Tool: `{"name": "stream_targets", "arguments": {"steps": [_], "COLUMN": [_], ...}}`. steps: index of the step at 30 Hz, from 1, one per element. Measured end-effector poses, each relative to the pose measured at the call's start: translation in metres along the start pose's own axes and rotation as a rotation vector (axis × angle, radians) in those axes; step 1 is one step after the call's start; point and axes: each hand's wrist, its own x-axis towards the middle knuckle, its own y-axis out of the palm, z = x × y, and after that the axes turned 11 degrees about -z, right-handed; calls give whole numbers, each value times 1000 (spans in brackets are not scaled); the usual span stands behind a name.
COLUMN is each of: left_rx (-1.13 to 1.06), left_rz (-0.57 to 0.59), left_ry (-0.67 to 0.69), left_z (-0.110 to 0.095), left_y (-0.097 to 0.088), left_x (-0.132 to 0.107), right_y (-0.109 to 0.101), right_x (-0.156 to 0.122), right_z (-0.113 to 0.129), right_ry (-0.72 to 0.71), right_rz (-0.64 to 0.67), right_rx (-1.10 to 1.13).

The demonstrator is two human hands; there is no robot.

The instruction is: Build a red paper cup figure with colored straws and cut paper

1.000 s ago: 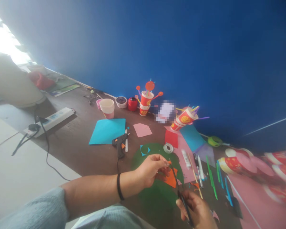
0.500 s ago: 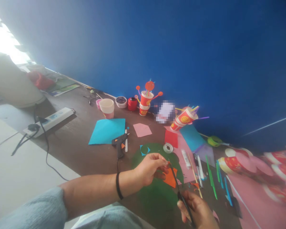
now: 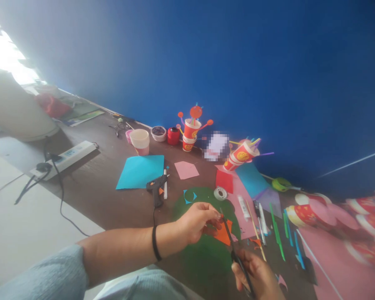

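My left hand (image 3: 199, 221) is closed, thumb and fingers pinching a small piece of orange paper (image 3: 221, 216) that is mostly hidden. In my right hand (image 3: 256, 273) are black-handled scissors (image 3: 227, 231), my fingers around the grips. Their blades point up and left, with the tips beside the pinched paper. A larger orange sheet (image 3: 223, 234) shows behind the blades; whether it joins the pinched piece I cannot tell. Beneath both hands is a round green mat (image 3: 206, 260).
A black glue gun (image 3: 156, 188) lies left of the mat near a blue sheet (image 3: 140, 171). Decorated paper cups (image 3: 191, 130) stand by the blue wall. Tape (image 3: 220, 193), pens and green straws (image 3: 277, 233) lie to the right. At left is a power strip (image 3: 69, 157) with cords.
My right hand and the scissors have shifted slightly to the left. My left hand has barely moved and keeps its pinch. More of a pink scrap by my right hand shows.
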Motion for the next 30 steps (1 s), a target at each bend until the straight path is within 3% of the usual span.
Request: {"name": "stream_targets", "arguments": {"steps": [17,30], "left_rx": [-61,-78], "left_rz": [9,-11], "left_ry": [-44,-35], "left_z": [2,-2], "left_y": [-3,-3], "left_x": [1,-1], "right_y": [1,-1], "right_x": [-1,7], "right_z": [0,-13], "right_ry": [1,62], "right_rz": [-28,-69], "right_rx": [-20,45]}}
